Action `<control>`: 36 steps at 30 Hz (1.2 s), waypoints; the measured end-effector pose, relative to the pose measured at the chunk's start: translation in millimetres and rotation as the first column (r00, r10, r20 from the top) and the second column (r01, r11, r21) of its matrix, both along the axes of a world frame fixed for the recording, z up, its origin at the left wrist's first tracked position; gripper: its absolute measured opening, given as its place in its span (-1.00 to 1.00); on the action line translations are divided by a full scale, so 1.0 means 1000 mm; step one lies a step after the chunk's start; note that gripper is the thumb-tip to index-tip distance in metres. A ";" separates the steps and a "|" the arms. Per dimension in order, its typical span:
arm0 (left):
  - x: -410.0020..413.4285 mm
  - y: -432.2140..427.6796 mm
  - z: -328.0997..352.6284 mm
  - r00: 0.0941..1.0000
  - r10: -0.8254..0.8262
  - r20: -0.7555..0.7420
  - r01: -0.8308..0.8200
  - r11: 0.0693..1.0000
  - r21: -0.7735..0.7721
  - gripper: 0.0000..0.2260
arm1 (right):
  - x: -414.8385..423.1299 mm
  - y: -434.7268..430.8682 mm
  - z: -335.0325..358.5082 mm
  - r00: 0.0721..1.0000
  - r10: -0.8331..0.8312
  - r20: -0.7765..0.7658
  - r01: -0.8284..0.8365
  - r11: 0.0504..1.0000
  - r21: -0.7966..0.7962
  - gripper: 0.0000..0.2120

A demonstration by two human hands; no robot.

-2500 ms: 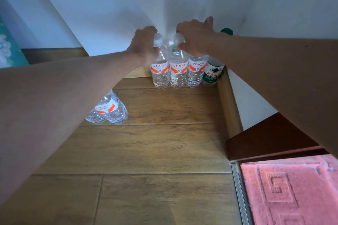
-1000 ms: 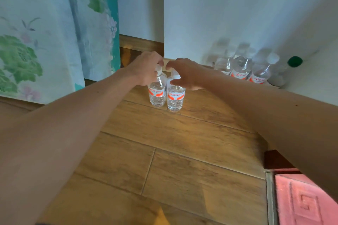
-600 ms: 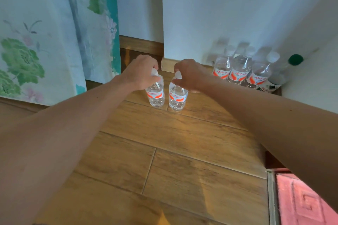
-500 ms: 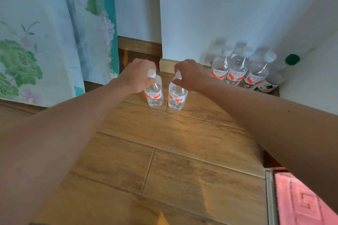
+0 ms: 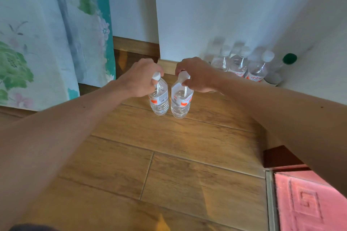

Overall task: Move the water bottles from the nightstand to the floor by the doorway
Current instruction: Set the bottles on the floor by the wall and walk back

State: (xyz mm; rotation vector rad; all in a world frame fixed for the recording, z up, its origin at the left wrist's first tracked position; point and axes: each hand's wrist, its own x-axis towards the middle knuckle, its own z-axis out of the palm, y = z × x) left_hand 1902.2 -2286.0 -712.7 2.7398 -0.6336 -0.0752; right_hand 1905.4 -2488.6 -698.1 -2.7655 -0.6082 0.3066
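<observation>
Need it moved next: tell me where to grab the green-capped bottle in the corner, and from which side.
Grip the green-capped bottle by the neck under its cap, coming from above: it stands upright, wall behind and at its right, white-capped bottle close on its left.

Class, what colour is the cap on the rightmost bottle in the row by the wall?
Green: the cap shows best in the head view.

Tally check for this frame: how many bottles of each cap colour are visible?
White cap: 5 (left bottle gripped by left hand, right bottle by right hand, wall row of three)
Green cap: 1 (green-cap bottle)
Total: 6
</observation>
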 end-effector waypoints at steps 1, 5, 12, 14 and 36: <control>0.000 0.000 0.001 1.000 -0.018 0.000 0.018 1.000 -0.006 -0.72 | 0.000 -0.002 0.000 1.000 0.013 -0.009 -0.013 1.000 0.003 -0.71; -0.001 -0.002 0.001 0.997 -0.081 -0.008 0.081 0.996 -0.042 -0.73 | 0.000 -0.009 -0.001 0.997 0.066 -0.039 -0.066 0.998 0.006 -0.72; -0.005 -0.007 0.003 0.990 -0.143 -0.021 0.141 0.988 -0.065 -0.69 | -0.001 -0.011 -0.005 0.994 0.096 -0.044 -0.096 0.995 0.004 -0.72; -0.006 -0.007 0.001 0.988 -0.153 -0.024 0.151 0.987 -0.060 -0.68 | -0.001 -0.011 -0.006 0.994 0.100 -0.050 -0.100 0.995 0.008 -0.73; -0.001 -0.020 -0.005 0.997 0.048 0.064 -0.055 0.992 0.113 -0.63 | 0.001 0.001 -0.009 0.997 -0.071 -0.005 0.071 0.994 -0.089 -0.44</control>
